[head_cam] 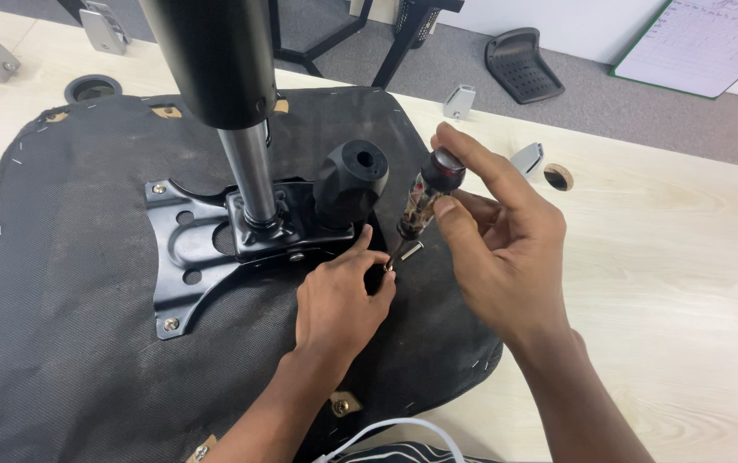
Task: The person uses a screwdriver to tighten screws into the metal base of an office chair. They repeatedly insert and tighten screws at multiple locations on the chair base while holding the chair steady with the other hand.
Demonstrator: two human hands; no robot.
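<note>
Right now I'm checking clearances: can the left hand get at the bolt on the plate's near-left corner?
Probably yes. The left hand rests beside the black plate, and the corner bolt lies uncovered on the seat underside.

The left hand [339, 300] is held low and near, palm down, its fingertips pinched together at the far right, while the right hand [493, 249] is raised beside it, wrist bent, thumb and fingers curled in a closed grip.

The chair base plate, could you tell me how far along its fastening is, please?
Two left corner screws sit in the mounting plate. The right hand holds a screwdriver upright at the plate's right edge; the left hand steadies its tip. The right-side corners are hidden.
</note>
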